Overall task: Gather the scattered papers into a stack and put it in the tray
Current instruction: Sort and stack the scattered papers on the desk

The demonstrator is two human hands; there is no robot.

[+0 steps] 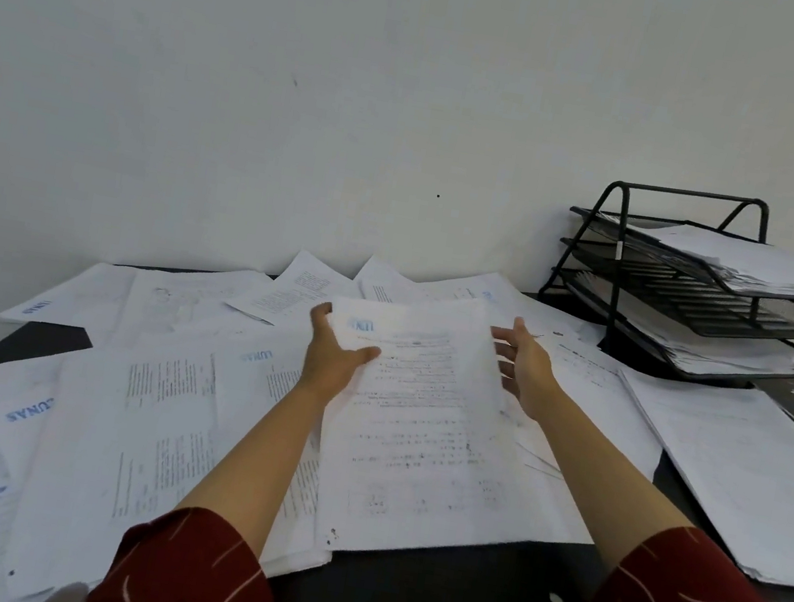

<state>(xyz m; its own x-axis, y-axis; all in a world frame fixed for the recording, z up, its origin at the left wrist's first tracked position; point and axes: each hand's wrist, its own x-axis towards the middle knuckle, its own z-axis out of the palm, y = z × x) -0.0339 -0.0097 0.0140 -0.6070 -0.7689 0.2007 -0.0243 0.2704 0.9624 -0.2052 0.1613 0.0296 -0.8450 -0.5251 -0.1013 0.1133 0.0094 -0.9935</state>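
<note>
A stack of printed sheets [422, 424] lies in the middle of the dark table, its far end lifted a little. My left hand [332, 353] grips its far left corner, thumb on top. My right hand [524, 368] holds the far right edge with the fingers curled around it. Loose printed papers [147, 417] lie scattered over the left half of the table, some overlapping. A black three-tier wire tray [698, 291] stands at the back right, with paper in its top and bottom tiers.
Another pile of white sheets [747, 471] lies on the right side of the table, overhanging its edge. More papers [292, 294] lean against the white wall behind. The dark table's front edge [416, 590] shows bare below the stack.
</note>
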